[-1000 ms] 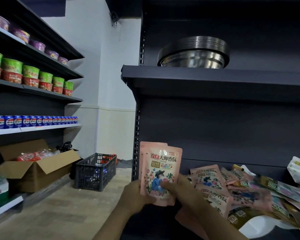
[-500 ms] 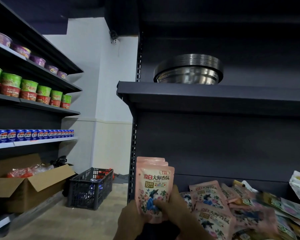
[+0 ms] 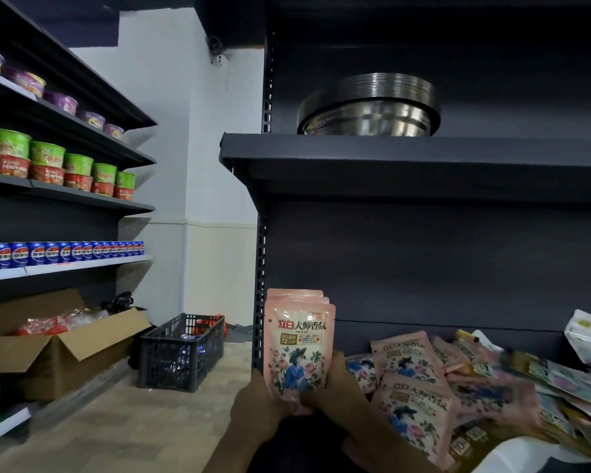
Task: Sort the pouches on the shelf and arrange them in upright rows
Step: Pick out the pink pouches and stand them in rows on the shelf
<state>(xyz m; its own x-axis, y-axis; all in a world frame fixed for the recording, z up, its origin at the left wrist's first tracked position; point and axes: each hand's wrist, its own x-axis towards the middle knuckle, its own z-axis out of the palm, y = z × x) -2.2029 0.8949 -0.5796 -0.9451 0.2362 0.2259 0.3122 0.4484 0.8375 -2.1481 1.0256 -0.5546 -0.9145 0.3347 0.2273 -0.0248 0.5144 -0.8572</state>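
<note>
Holding a small stack of pink pouches (image 3: 299, 349) upright at the left end of the shelf (image 3: 406, 324), the left hand (image 3: 258, 409) and right hand (image 3: 338, 387) each curl round the stack's lower part, thumbs on the front face, so each grip is closed on the bundle. The long axis runs vertical, top seal up, printed front towards the camera. To the right, a loose heap of pouches (image 3: 423, 387) lies flat and overlapping along the shelf's front edge (some blurred). These look light, soft and slippery, likely to slump or slide apart; taking them low by both side edges should keep them squared for standing.
</note>
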